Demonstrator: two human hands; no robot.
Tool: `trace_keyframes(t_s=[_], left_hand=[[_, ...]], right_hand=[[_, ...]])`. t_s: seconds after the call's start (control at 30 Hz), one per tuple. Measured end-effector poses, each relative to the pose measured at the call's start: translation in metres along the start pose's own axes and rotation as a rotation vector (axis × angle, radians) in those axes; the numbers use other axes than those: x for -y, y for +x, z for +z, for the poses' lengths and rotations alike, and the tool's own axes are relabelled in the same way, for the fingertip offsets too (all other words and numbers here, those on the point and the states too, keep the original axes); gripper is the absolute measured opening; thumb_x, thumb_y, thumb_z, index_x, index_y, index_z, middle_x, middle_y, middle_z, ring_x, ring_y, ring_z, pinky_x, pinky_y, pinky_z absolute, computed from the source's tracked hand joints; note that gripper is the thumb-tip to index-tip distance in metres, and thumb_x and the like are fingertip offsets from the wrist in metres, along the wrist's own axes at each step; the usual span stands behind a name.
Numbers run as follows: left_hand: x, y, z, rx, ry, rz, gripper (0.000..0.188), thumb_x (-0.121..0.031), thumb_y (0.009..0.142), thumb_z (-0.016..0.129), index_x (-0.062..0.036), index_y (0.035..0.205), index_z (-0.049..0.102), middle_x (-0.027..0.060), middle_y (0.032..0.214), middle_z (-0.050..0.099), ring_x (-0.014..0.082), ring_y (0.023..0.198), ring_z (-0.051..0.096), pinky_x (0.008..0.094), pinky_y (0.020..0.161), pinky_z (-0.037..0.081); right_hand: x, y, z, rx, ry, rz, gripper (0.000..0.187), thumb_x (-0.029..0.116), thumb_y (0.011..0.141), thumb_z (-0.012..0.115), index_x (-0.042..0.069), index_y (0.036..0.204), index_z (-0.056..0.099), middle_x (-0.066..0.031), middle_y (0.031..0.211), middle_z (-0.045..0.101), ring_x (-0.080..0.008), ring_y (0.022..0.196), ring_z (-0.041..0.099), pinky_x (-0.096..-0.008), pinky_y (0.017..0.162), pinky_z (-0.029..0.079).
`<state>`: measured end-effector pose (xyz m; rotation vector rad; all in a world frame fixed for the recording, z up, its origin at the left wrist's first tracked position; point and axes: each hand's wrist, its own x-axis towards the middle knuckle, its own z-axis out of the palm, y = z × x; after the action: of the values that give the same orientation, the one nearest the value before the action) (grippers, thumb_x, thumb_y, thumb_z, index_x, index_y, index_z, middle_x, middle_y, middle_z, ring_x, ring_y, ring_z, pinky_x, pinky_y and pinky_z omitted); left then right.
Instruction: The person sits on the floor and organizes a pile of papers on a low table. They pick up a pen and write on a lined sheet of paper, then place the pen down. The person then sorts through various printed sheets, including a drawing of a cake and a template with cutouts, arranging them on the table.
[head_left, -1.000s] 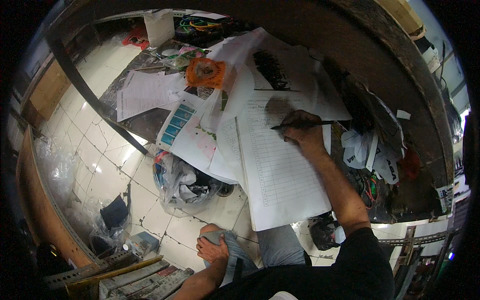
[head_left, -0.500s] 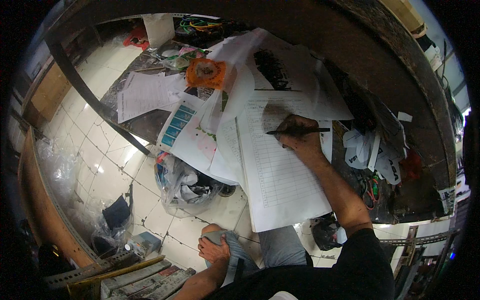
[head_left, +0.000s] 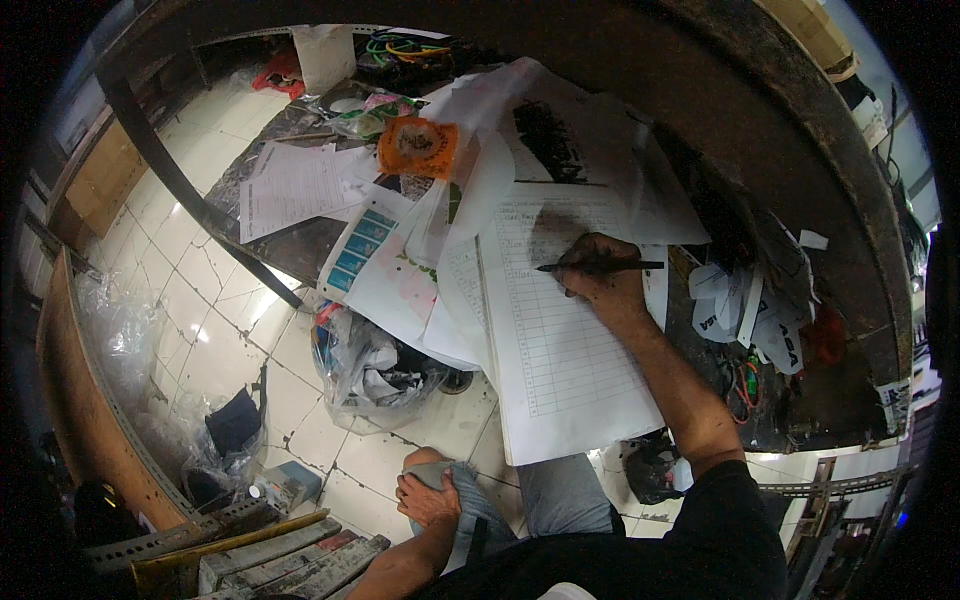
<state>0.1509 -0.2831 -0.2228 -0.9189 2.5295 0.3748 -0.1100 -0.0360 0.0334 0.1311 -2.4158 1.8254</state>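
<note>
A dark pen (head_left: pixel 630 265) is gripped in my right hand (head_left: pixel 600 270), its tip pointing left onto a white ruled form (head_left: pixel 570 370). Handwriting fills some of the upper rows; the lower rows look blank. The side of that hand rests on the paper. The form tops a stack of loose sheets that reaches over the table's near edge. On my bent left knee (head_left: pixel 480 500), in grey-blue trousers, lies my left hand (head_left: pixel 430 500), fingers spread and holding nothing.
An orange packet (head_left: pixel 417 147) and printed sheets (head_left: pixel 290 190) lie left of the form. Paper scraps (head_left: pixel 745 310) and thin wires (head_left: pixel 745 385) are at right. A clear plastic bag of waste (head_left: pixel 375 370) stands on the tiled floor below. The dark table frame (head_left: pixel 180 190) curves around the left.
The whole view has shifted very slightly to the right. My right hand keeps the pen at about the same place on the form, and my left hand stays on the knee.
</note>
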Motion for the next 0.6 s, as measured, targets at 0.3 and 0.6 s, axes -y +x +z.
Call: trace_keyframes(t_s=[0.3, 0.6], left_hand=[[0.0, -0.001, -0.003, 0.005, -0.014, 0.018, 0.084, -0.062, 0.08, 0.06, 0.0012, 0.131, 0.039, 0.015, 0.138, 0.039, 0.0327, 0.126, 0.037, 0.0452, 0.102, 0.029], [0.0, -0.002, -0.003, -0.007, -0.032, 0.026, 0.083, -0.06, 0.079, 0.061, 0.0018, 0.13, 0.039, 0.0161, 0.138, 0.038, 0.0335, 0.127, 0.037, 0.0458, 0.103, 0.028]], right_hand=[[-0.01, 0.003, -0.003, 0.013, -0.051, -0.037, 0.01, 0.0, 0.072, 0.071, 0.002, 0.075, 0.062, -0.0047, 0.065, 0.064, -0.0101, 0.058, 0.059, -0.0258, 0.053, 0.048], [-0.003, 0.002, 0.0, 0.008, 0.004, -0.011, 0.01, 0.0, 0.072, 0.072, 0.002, 0.074, 0.063, -0.0051, 0.064, 0.063, -0.0092, 0.056, 0.057, -0.0247, 0.05, 0.046]])
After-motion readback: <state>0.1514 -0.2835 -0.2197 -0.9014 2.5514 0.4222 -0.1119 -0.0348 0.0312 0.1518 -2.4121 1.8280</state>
